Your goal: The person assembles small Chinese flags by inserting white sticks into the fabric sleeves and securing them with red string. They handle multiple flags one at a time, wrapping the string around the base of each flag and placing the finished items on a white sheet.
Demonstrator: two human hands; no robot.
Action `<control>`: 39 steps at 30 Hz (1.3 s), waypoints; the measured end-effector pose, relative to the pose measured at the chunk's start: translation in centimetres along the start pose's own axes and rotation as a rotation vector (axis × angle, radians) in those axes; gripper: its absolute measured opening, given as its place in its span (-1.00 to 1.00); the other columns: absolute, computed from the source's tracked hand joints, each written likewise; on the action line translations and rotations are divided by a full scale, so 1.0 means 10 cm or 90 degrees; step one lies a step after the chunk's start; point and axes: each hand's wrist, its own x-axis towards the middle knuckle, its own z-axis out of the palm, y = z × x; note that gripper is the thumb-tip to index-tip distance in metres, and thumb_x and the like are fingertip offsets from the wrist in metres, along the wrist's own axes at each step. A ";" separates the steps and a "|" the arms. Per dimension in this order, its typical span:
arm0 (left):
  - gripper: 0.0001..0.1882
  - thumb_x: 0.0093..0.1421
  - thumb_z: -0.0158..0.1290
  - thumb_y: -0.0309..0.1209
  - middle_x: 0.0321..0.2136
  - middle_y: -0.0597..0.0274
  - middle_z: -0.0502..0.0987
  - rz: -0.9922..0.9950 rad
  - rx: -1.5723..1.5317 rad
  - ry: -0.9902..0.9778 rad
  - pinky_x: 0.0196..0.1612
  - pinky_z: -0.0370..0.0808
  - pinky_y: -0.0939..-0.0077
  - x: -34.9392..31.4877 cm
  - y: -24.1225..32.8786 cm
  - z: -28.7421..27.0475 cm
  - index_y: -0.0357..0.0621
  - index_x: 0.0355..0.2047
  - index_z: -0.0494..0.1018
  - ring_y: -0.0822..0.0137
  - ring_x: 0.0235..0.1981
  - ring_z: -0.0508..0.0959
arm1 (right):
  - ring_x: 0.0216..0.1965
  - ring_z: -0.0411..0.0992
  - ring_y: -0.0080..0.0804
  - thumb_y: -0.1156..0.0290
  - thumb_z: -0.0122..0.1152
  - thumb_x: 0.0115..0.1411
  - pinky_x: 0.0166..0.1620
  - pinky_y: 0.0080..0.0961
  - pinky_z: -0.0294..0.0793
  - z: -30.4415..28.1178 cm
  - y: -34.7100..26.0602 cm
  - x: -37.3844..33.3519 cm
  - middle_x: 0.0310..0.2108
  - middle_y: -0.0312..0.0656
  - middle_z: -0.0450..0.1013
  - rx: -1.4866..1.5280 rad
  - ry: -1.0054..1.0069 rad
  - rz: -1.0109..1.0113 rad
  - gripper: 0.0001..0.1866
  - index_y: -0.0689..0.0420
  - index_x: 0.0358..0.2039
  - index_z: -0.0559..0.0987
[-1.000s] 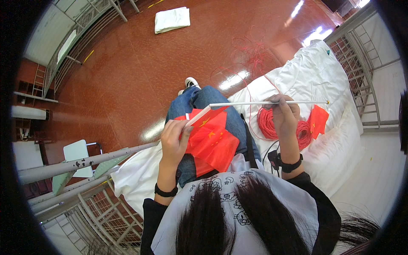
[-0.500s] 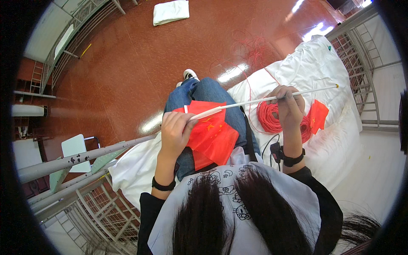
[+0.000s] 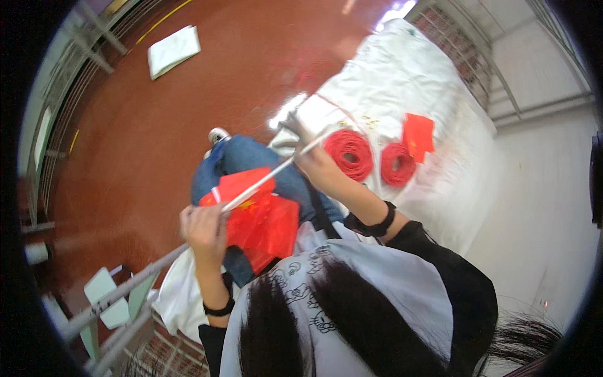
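Note:
My left hand (image 3: 204, 231) is closed round the lower part of a white flagpole (image 3: 260, 183), a thin stick that slants up to the right. A small red flag (image 3: 267, 227) with yellow stars lies crumpled across my lap beside this stick. My right hand (image 3: 305, 148) is at the upper part of the stick, which passes behind or through it; its fingers are smeared by motion, so their grip is unclear. Just right of that hand, two coils of red cord, a larger coil (image 3: 348, 155) and a smaller coil (image 3: 397, 164), lie on white bedding.
Another red flag (image 3: 418, 136) lies beside the smaller coil on the white bedding (image 3: 402, 69). A folded white cloth (image 3: 174, 52) is on the red-brown floor (image 3: 207, 88). Metal bed rails (image 3: 119, 298) run at the lower left, near a pale folding chair (image 3: 103, 295).
The view has swung to the right. My right hand has come back along the stick, nearer my lap, and its fingers now blur. My left hand keeps its hold.

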 end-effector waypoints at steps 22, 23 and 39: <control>-0.80 0.02 0.12 -0.44 -0.56 0.24 0.39 0.158 0.061 -0.181 -0.30 0.32 0.33 0.29 0.52 0.22 -0.22 -0.32 0.48 0.30 -0.47 0.42 | -0.10 0.36 0.01 0.07 -0.09 0.25 -0.03 -0.18 0.31 0.04 -0.15 -0.37 -0.21 0.15 0.39 -0.432 -0.149 0.011 -0.52 0.21 -0.02 0.38; -0.79 0.01 0.13 -0.43 -0.54 0.24 0.41 0.152 0.063 -0.202 -0.27 0.33 0.31 0.31 0.54 0.22 -0.21 -0.31 0.49 0.31 -0.45 0.43 | -0.16 0.40 0.02 0.07 -0.09 0.25 -0.09 -0.17 0.35 -0.04 -0.15 -0.38 -0.27 0.15 0.41 -0.521 -0.261 0.098 -0.55 0.19 -0.08 0.44; -0.30 0.06 0.13 -0.19 -0.07 -0.13 0.40 -0.369 0.056 -0.515 0.03 0.32 0.14 -0.12 0.06 0.38 -0.27 0.14 0.19 -0.07 -0.02 0.37 | -0.23 0.46 -0.04 0.27 -0.13 0.27 -0.14 -0.28 0.41 -3.74 -0.36 -1.54 -0.26 0.05 0.51 -0.831 1.002 -0.246 -0.63 0.29 -0.21 0.55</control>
